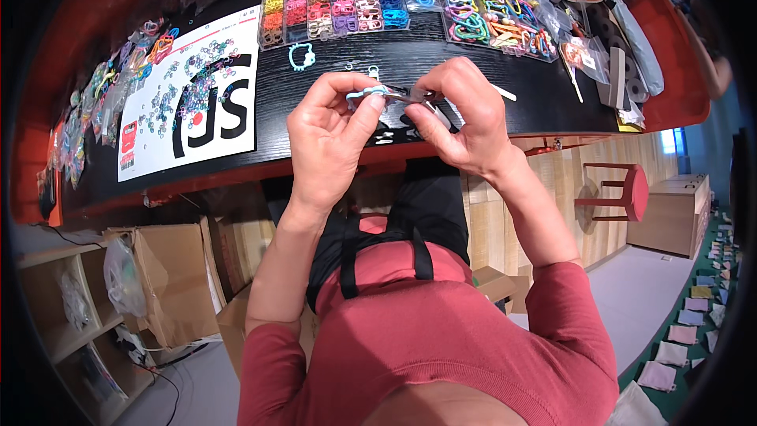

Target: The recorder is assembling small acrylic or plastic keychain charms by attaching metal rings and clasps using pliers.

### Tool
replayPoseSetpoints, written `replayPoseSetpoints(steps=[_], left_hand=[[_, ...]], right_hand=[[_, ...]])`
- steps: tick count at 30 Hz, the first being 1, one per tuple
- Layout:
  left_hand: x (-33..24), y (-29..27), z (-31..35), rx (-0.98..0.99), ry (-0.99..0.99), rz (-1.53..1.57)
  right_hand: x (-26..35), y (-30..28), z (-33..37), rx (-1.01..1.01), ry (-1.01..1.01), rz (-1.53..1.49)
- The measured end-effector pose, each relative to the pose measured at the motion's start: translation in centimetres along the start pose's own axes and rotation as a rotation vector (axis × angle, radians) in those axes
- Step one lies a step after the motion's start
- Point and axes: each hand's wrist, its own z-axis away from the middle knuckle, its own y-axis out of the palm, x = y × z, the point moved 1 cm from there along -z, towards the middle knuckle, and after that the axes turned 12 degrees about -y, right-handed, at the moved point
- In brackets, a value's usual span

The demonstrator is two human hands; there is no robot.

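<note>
With your left hand (331,128) pinching the pale-blue plastic piece (365,94) over the surface (347,46) at twelve o'clock from your chest, and your right hand (471,114) grasping the metal tool (401,98) at its three o'clock, steady both wrists and squeeze gently.

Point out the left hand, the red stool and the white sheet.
Left hand (326,130): head view, middle of the hand.
Red stool (637,194): head view, its seat.
White sheet (159,156): head view, bare lower-left part.
</note>
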Motion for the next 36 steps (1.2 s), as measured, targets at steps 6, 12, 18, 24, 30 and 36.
replayPoseSetpoints(steps=[6, 12, 18, 24, 30, 36], left_hand=[[0.3, 0.0, 0.2, 0.006, -0.042, 0.036], [0.8, 0.0, 0.3, 0.010, -0.077, 0.139], [0.8, 0.2, 0.5, 0.014, -0.076, 0.190], [0.6, 0.4, 0.6, 0.022, -0.042, 0.162], [0.6, 0.5, 0.6, 0.004, -0.023, 0.143], [0.5, 0.5, 0.5, -0.010, -0.019, 0.119]], right_hand=[[0.3, 0.0, -0.1, 0.001, -0.053, 0.082], [0.5, 0.0, -0.1, 0.025, -0.036, 0.090], [0.8, 0.1, -0.2, 0.061, -0.013, 0.097], [1.1, 0.1, -0.1, 0.074, -0.025, 0.130], [1.0, 0.3, 0.0, 0.071, -0.044, 0.126], [0.8, 0.5, 0.3, 0.067, -0.042, 0.119]])
